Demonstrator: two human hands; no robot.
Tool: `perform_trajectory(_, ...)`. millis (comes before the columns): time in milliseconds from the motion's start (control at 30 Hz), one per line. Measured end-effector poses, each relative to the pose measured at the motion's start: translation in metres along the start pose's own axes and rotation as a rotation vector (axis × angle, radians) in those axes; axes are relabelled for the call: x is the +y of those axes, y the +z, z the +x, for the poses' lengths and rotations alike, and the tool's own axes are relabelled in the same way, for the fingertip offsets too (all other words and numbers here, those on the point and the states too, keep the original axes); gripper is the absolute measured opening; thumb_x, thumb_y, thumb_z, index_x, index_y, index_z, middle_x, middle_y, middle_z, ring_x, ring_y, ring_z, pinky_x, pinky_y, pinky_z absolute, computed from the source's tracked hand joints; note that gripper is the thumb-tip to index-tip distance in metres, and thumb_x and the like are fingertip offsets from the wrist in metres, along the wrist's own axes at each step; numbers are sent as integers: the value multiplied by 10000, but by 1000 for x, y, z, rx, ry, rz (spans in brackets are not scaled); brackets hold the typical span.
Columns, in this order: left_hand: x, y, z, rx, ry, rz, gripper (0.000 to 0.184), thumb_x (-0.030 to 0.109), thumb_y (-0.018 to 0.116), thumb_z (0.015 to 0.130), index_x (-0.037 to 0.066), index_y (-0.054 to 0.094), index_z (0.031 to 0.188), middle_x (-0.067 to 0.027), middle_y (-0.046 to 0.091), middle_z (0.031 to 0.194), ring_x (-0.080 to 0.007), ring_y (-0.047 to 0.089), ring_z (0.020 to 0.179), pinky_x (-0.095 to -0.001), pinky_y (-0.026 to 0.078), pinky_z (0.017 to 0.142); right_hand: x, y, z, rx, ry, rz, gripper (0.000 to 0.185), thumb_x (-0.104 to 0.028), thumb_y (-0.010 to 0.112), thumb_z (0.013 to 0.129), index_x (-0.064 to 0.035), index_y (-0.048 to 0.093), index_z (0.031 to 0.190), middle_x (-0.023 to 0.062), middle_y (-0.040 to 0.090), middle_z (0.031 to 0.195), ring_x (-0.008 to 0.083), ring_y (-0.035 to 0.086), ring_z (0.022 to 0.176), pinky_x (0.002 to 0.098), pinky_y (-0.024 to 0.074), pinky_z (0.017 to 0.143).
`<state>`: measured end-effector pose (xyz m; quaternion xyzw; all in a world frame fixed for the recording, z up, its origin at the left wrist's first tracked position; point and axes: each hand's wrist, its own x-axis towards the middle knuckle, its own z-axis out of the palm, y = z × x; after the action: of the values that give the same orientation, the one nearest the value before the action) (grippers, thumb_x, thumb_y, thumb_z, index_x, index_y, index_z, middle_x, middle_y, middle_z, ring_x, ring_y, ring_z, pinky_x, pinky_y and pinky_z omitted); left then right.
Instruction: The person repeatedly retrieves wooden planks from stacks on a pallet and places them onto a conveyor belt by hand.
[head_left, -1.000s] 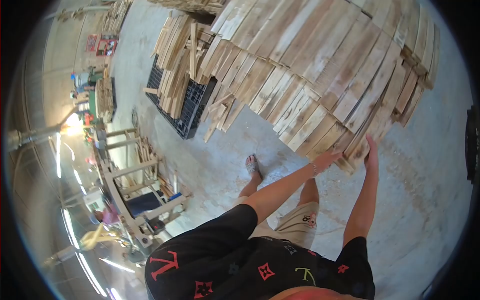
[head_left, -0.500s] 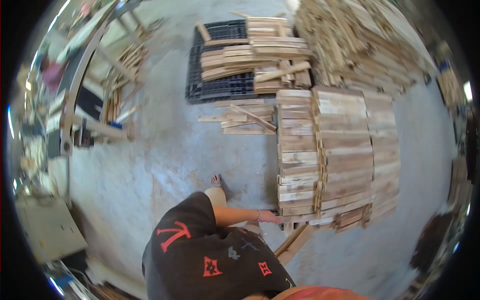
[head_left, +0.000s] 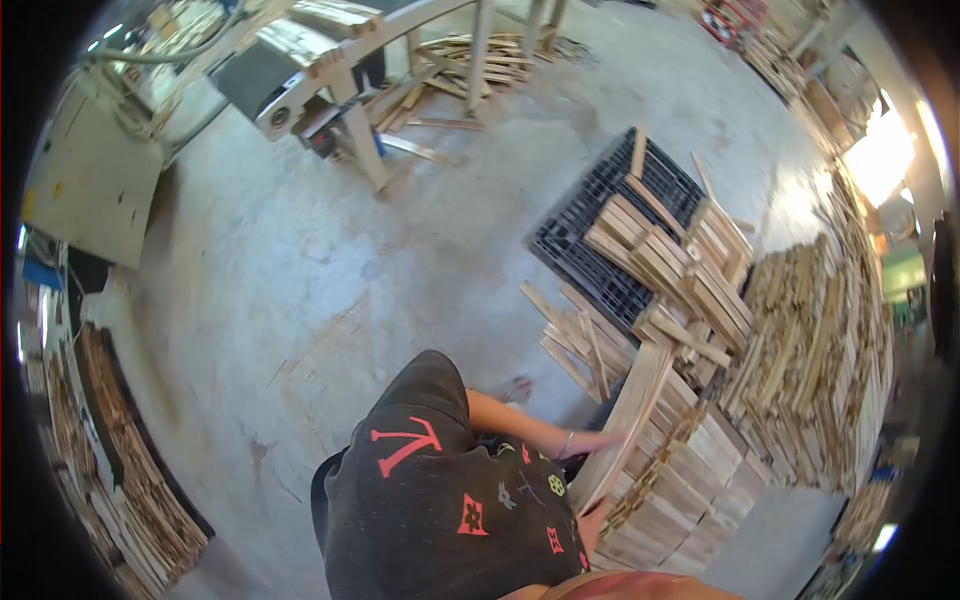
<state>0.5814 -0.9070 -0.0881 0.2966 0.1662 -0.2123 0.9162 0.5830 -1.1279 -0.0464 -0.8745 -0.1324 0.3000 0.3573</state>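
A long, pale wooden board (head_left: pixel 632 420) lies at a slant along the near left side of the stacked boards. My left hand (head_left: pixel 603 442), with a bracelet at the wrist, is at the board's left edge about midway along it; it is slightly blurred and appears to grip that edge. At the board's near end is my right hand (head_left: pixel 592 522), its fingers closed around the wood and partly hidden by my shirt. Beneath and to the right spreads the stack of flat boards (head_left: pixel 715 450), laid in rows.
A black pallet (head_left: pixel 570 240) holding loose wooden strips (head_left: pixel 680 270) stands beyond the stack. More strips (head_left: pixel 572 345) lie on the floor beside it. A tall wood pile (head_left: pixel 800 360) rises at right. A conveyor-like machine (head_left: pixel 330 95) stands at upper left, and another wood stack (head_left: pixel 140 460) at far left.
My view has swung left, so the stack and pallet appear turned. The long board now slants across the stack's side. My right hand has come into view at its near end.
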Motion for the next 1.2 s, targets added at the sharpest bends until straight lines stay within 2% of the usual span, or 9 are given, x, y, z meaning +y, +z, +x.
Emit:
perform_trajectory(133,102,-91,43,97,412,-331,975,769,534,840,120,317,1535,-51,409,1533,-180,417,1374,-397,354,1125,-134,5,124,181,-435,-530,971,-227,797,637,37,333,1449,303,474,1340,439,496,1235,484,394,1054)
perform_trajectory(300,303,-156,-43,356,988,-310,1028,868,383,813,172,231,1553,-112,397,1526,-279,415,1379,-539,389,1093,-332,56,239,258,-788,-667,1112,-382,831,642,83,260,1476,320,398,1423,450,389,1314,523,285,1124)
perform_trajectory(533,480,-160,-201,754,1652,-112,1015,853,282,853,104,270,1536,-100,410,1517,-275,402,1385,-429,335,1151,-544,126,321,135,-1239,-495,1169,-419,817,666,59,177,1520,270,377,1425,431,403,1262,520,301,1085)
perform_trajectory(733,500,-185,-268,1087,1689,219,1095,875,355,808,60,257,1533,-100,384,1535,-252,388,1404,-427,345,1145,-638,159,367,-275,-1500,-252,1147,-376,833,638,66,225,1504,263,421,1369,415,417,1237,501,307,1073)
perform_trajectory(800,506,-196,-284,1037,1654,293,1158,896,395,767,48,239,1539,-123,365,1547,-281,381,1411,-447,348,1142,-662,173,401,-672,-1425,-118,1131,-325,841,644,53,230,1518,244,419,1425,385,408,1311,456,296,1118)
perform_trajectory(933,550,-246,-300,464,1940,19,1223,898,496,716,64,195,1558,-208,306,1565,-403,369,1403,-497,385,1112,-697,226,460,-1639,-690,202,1120,-236,834,620,53,247,1528,154,351,1543,233,310,1442,340,211,1181)
perform_trajectory(1033,570,-325,-310,358,1886,-169,1196,895,511,713,100,215,1557,-228,285,1565,-400,394,1388,-512,405,1094,-696,280,512,-1715,-482,79,1108,-350,819,627,57,291,1512,141,406,1510,238,356,1415,334,248,1162)
perform_trajectory(1133,598,-392,-311,-57,2031,-255,1149,903,487,716,126,269,1533,-231,382,1497,-393,477,1316,-547,430,1073,-710,323,540,-1754,-335,79,1066,-369,807,646,55,320,1494,145,446,1478,253,411,1380,344,287,1150)
perform_trajectory(1200,617,-443,-332,266,2026,-231,1074,884,472,751,102,370,1480,-178,538,1369,-299,588,1197,-466,507,1016,-738,362,571,-1777,-267,102,1042,-378,801,658,47,334,1487,153,465,1461,270,445,1354,364,323,1135)
